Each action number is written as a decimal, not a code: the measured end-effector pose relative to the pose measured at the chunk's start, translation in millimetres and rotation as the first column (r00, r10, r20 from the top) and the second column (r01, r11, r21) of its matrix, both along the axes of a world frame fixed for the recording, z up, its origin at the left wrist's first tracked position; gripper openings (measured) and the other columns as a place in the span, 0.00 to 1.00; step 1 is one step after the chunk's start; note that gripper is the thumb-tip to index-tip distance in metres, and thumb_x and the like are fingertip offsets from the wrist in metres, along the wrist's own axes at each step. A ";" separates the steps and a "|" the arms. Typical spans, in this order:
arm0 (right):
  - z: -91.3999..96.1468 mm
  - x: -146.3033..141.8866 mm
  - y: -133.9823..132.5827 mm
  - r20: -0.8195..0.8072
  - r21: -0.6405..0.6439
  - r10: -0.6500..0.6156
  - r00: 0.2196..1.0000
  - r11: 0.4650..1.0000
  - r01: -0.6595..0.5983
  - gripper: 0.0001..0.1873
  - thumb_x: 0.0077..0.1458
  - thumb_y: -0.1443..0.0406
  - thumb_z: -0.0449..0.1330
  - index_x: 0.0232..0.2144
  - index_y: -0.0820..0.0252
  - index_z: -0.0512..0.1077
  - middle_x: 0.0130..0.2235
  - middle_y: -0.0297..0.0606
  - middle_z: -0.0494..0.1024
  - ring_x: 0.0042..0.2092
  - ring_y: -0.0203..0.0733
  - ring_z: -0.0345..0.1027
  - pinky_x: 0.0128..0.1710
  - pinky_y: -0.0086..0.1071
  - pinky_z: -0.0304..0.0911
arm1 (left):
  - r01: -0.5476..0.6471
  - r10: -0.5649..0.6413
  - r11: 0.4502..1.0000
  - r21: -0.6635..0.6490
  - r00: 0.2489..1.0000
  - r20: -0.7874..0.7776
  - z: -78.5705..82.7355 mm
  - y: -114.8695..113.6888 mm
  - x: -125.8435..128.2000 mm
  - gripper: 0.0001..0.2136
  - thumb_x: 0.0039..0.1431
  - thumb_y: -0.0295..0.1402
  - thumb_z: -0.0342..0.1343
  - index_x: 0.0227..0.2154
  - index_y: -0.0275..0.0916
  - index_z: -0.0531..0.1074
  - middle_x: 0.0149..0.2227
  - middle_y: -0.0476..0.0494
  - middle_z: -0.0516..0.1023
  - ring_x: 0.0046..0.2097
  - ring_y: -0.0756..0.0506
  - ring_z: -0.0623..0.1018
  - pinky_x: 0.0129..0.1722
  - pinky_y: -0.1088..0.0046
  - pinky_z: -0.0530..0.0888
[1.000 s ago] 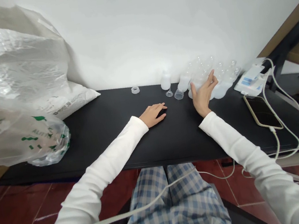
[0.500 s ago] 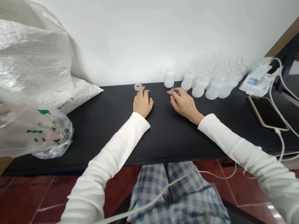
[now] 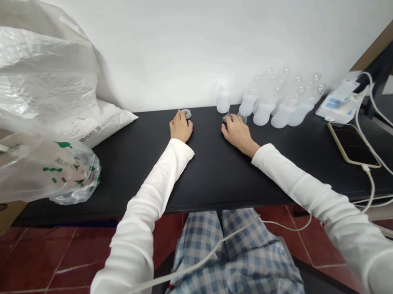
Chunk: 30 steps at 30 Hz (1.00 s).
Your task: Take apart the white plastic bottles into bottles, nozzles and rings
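The left hand (image 3: 181, 127) rests on a black table (image 3: 216, 176), fingertips touching a clear ring (image 3: 187, 113) at its 12 o'clock; whether it is grasping is unclear. The right hand (image 3: 238, 133) is curled over a small clear piece (image 3: 228, 117), grip also unclear, with a clear cup (image 3: 242, 118) just beside it at 1 o'clock. Translucent bottles (image 3: 279, 106) stand in a row at 2 o'clock. A smartphone (image 3: 353, 144) lies at 3 o'clock, a plastic bag (image 3: 22, 105) at the far 9 o'clock.
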State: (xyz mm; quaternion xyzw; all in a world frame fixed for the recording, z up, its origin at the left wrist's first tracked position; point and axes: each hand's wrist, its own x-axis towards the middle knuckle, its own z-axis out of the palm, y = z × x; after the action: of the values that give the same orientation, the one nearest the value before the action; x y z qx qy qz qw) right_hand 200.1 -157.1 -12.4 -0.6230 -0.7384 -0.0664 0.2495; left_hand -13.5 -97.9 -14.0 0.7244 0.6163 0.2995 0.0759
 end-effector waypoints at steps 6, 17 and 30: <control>7.3 5.0 -7.2 0.031 0.071 0.096 0.995 0.993 -0.098 0.22 0.64 0.67 0.49 0.57 0.69 0.69 0.55 0.59 0.70 0.55 0.58 0.67 0.49 0.48 0.70 | 0.154 -0.156 0.987 -0.041 0.987 -0.039 15.9 -20.2 4.5 0.09 0.64 0.35 0.53 0.43 0.36 0.70 0.53 0.30 0.75 0.57 0.33 0.75 0.62 0.50 0.66; 19.4 -1.5 -21.0 -0.016 0.224 0.374 0.927 0.905 -0.362 0.21 0.72 0.58 0.42 0.50 0.61 0.70 0.44 0.48 0.78 0.43 0.48 0.71 0.47 0.41 0.67 | 0.393 0.121 0.873 -0.289 0.399 0.909 22.2 -52.4 52.0 0.10 0.72 0.38 0.49 0.35 0.40 0.62 0.26 0.51 0.76 0.26 0.51 0.79 0.30 0.77 0.74; 15.5 2.5 -16.5 -0.083 0.195 0.441 0.894 0.886 -0.420 0.19 0.72 0.55 0.45 0.48 0.58 0.70 0.38 0.41 0.74 0.37 0.43 0.68 0.44 0.38 0.62 | 0.490 -0.032 0.841 -0.228 0.466 0.884 25.9 -62.5 52.7 0.09 0.72 0.38 0.47 0.39 0.39 0.66 0.26 0.52 0.77 0.24 0.52 0.79 0.26 0.80 0.72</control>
State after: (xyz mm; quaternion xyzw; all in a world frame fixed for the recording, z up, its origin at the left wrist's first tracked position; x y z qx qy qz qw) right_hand 202.7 -173.6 3.1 -0.4224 -0.8327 -0.0339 0.3565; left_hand 39.3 -160.3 11.9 0.5293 0.4255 0.4475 0.5819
